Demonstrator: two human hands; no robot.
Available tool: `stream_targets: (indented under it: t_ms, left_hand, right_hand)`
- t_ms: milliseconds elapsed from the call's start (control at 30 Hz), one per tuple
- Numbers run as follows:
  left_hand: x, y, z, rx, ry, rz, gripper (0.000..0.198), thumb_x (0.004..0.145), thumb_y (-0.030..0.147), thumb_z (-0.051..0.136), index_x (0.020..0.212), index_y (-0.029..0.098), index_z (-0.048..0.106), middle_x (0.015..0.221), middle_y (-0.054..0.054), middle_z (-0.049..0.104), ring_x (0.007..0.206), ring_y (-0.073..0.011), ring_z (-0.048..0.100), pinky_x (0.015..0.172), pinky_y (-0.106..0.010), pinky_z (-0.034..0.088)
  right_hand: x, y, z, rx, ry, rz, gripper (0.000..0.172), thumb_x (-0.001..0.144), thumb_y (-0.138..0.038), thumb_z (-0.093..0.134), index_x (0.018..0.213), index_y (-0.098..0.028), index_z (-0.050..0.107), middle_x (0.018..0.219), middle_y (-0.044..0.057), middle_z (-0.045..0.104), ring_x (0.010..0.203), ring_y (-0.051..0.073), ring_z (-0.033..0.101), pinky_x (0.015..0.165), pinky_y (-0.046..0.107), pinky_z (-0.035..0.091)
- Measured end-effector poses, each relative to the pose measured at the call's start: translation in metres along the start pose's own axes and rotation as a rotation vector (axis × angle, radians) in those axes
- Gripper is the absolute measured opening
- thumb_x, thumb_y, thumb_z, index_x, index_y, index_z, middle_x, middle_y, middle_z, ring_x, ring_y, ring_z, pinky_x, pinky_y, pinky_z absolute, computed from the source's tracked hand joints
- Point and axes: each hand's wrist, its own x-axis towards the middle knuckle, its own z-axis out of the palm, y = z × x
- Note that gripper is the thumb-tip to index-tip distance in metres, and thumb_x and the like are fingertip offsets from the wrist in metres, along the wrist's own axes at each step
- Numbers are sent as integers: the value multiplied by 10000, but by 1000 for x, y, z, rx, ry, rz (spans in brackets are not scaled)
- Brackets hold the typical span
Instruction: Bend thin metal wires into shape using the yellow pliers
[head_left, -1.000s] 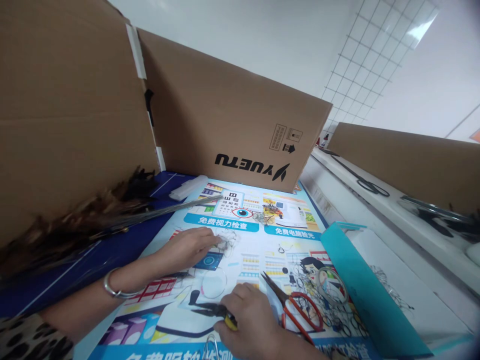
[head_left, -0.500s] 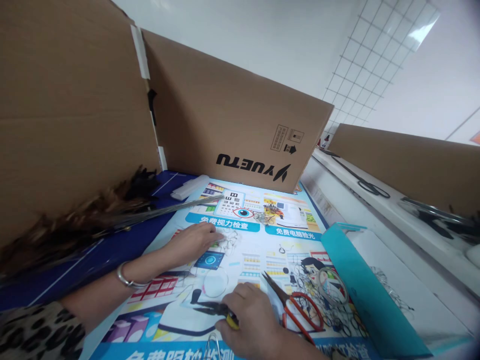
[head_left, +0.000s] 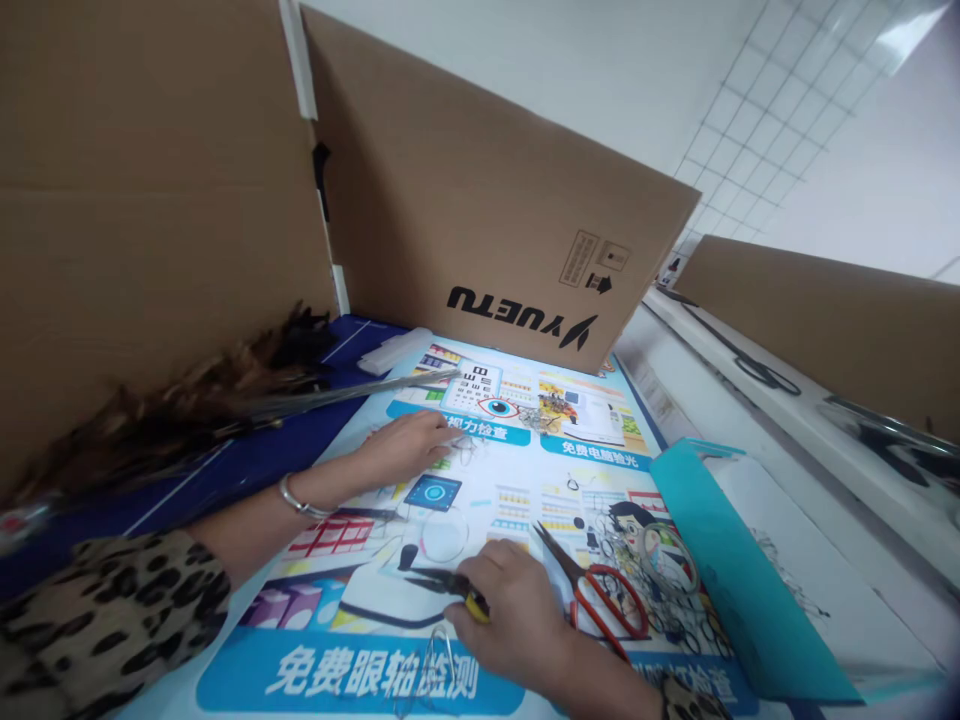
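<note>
Hands apart: the right hand point(head_left: 514, 605) is closed around pliers point(head_left: 477, 606), scissors point(head_left: 576, 574) lying just beside it, presumably for easy reach, while the left hand point(head_left: 405, 445) rests at thin wires point(head_left: 468, 452), grip unclear.

Matt cardboard is seen in the panel point(head_left: 480, 200). The poster point(head_left: 514, 468) is smoothly finished, possibly in plastic-coated paper. Dark metal is shown by the pliers point(head_left: 453, 584), and polished metal by the bracelet point(head_left: 301, 505).
</note>
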Motion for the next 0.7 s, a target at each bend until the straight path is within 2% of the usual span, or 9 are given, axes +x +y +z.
stream_targets:
  t_ms: [100, 233, 333, 467, 600, 700]
  left_hand:
    - [-6, -5, -10, 12, 4, -1, 316, 911, 260, 508, 1208, 233, 613, 1090, -89, 631, 1045, -253, 564, 905, -363, 429]
    - [-19, -2, -34, 38, 33, 29, 295, 913, 242, 514, 1183, 196, 626, 1136, -108, 630, 1069, -253, 559, 921, -370, 419]
    - [-35, 12, -48, 14, 8, 30, 226, 934, 273, 498, 1044, 196, 680, 1028, -78, 672, 997, -236, 590, 907, -366, 412]
    - [-64, 37, -56, -103, -124, 58, 216, 924, 283, 510, 862, 220, 707, 821, -22, 692, 858, -205, 620, 835, -318, 424]
    - [-91, 66, -61, -222, -329, 51, 179, 912, 238, 522, 855, 231, 692, 823, -9, 701, 813, -184, 628, 768, -275, 421]
    - [-104, 87, -63, -233, -422, -9, 97, 883, 237, 578, 880, 239, 675, 849, -12, 698, 816, -197, 637, 737, -273, 428]
  right_hand:
    - [1, 0, -2, 35, 2, 10, 161, 758, -310, 654, 885, -211, 639, 896, 37, 610, 862, 201, 542, 748, 297, 418]
    - [2, 3, -2, 121, 7, 17, 196, 761, -296, 666, 943, -224, 653, 916, 33, 619, 884, 199, 548, 761, 292, 421]
    - [3, 6, -1, 200, 38, 43, 215, 752, -272, 682, 958, -220, 654, 909, 29, 626, 879, 193, 557, 768, 289, 426]
    - [4, 9, -1, 297, 68, 94, 235, 760, -283, 691, 977, -204, 647, 896, 32, 628, 856, 188, 569, 744, 281, 439]
    - [4, 10, -3, 319, 63, 63, 226, 776, -315, 685, 968, -206, 641, 882, 31, 628, 851, 192, 573, 726, 284, 439]
    - [4, 11, -3, 314, 55, 43, 230, 776, -325, 687, 969, -210, 640, 873, 29, 632, 850, 196, 577, 719, 287, 440]
